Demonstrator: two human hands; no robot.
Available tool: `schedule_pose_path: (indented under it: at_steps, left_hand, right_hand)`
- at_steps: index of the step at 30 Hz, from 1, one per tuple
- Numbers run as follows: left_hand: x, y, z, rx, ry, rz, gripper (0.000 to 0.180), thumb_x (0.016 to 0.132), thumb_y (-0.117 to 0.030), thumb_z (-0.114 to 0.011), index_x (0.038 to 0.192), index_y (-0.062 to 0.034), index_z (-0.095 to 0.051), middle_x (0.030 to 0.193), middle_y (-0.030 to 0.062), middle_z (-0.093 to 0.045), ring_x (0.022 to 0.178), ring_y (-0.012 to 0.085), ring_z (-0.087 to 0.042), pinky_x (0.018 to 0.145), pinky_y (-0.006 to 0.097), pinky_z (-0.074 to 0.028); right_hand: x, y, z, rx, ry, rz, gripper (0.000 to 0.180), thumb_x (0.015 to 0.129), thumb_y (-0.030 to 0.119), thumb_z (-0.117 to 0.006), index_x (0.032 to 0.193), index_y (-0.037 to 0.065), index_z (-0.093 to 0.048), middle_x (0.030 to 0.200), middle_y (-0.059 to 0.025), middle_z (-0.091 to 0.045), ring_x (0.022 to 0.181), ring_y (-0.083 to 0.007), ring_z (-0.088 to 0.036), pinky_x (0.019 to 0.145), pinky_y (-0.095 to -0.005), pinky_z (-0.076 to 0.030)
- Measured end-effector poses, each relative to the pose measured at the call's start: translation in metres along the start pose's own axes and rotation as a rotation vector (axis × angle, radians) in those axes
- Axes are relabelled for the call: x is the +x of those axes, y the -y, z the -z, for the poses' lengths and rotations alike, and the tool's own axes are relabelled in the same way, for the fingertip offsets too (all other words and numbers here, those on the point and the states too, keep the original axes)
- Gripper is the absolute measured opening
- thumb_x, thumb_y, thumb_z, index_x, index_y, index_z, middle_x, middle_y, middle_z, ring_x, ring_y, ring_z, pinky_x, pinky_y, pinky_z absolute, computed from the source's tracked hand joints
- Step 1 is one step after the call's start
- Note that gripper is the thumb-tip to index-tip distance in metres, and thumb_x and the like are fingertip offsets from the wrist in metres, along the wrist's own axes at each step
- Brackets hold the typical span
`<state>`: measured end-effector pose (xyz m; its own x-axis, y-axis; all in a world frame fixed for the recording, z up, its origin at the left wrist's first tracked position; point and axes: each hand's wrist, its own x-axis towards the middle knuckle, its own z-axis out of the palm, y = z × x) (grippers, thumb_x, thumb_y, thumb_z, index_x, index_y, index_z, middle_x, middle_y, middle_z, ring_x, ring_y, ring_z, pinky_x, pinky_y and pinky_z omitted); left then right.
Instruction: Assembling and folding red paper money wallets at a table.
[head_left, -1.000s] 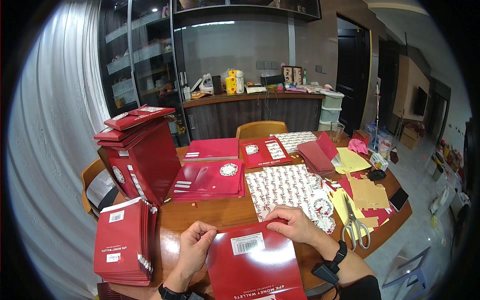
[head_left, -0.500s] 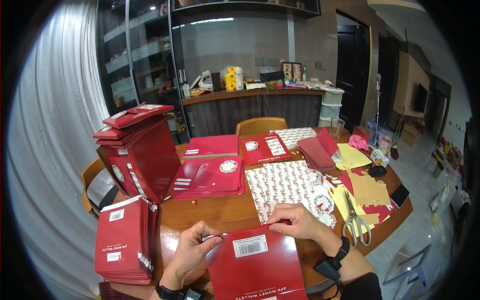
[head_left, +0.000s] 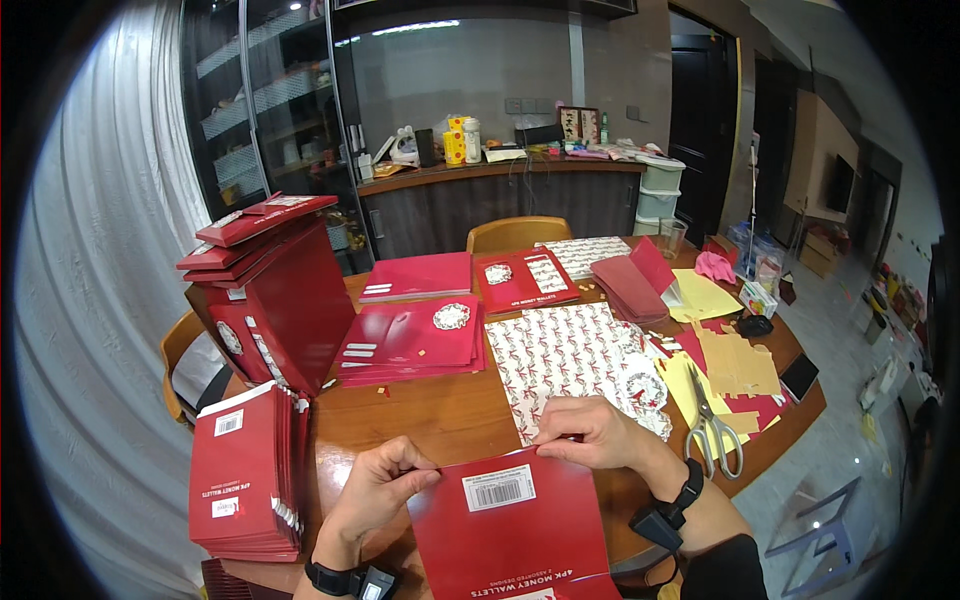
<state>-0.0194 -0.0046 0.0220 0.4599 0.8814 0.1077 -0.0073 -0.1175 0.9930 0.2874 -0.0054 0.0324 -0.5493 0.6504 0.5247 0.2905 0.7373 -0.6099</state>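
My left hand pinches the far left corner of a glossy red cardboard packet, thumb on top. Near the far right corner, my right hand grips the same edge between thumb and fingers. The packet carries a white barcode label near that edge, and its near end runs out of the picture. Just beyond my right hand lie white sheets with a red and green pattern. To the left of my left hand stands a stack of similar red packets with barcode labels.
A taller pile of red packets stands at the back left. Flat red folders lie mid-table. On the right are scissors, yellow paper, torn brown cardboard and a phone. A wooden chair stands at the far side.
The packet's far edge, slightly folded at my left thumb before, now looks straighter. Both hands keep their hold with little movement. The whole view has shifted slightly.
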Motion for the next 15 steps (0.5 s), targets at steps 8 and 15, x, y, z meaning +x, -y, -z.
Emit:
schedule_pose_path:
  at_steps: [8, 15]
  left_hand:
    - [-0.001, 0.000, 0.002, 0.027, -0.020, -0.014, 0.010, 0.085, 0.003, -0.067, 0.082, -0.0019, -0.059, 0.077, 0.0006, -0.062, 0.071, 0.0052, -0.056, 0.065, 0.020, -0.046]
    - [0.001, 0.004, 0.003, 0.022, -0.059, -0.067, 0.012, 0.081, 0.003, -0.070, 0.080, -0.0022, -0.060, 0.073, 0.0004, -0.063, 0.063, 0.0029, -0.053, 0.056, 0.018, -0.042]
  right_hand:
    - [-0.005, -0.006, 0.008, 0.052, 0.100, -0.181, 0.021, 0.081, 0.015, -0.072, 0.094, 0.000, -0.066, 0.090, -0.0087, -0.066, 0.073, -0.0172, -0.060, 0.064, -0.0312, -0.049]
    - [-0.006, 0.008, 0.022, -0.044, 0.156, -0.398, 0.027, 0.081, 0.018, -0.075, 0.103, 0.004, -0.066, 0.085, -0.0071, -0.069, 0.068, -0.0125, -0.062, 0.062, -0.0265, -0.049]
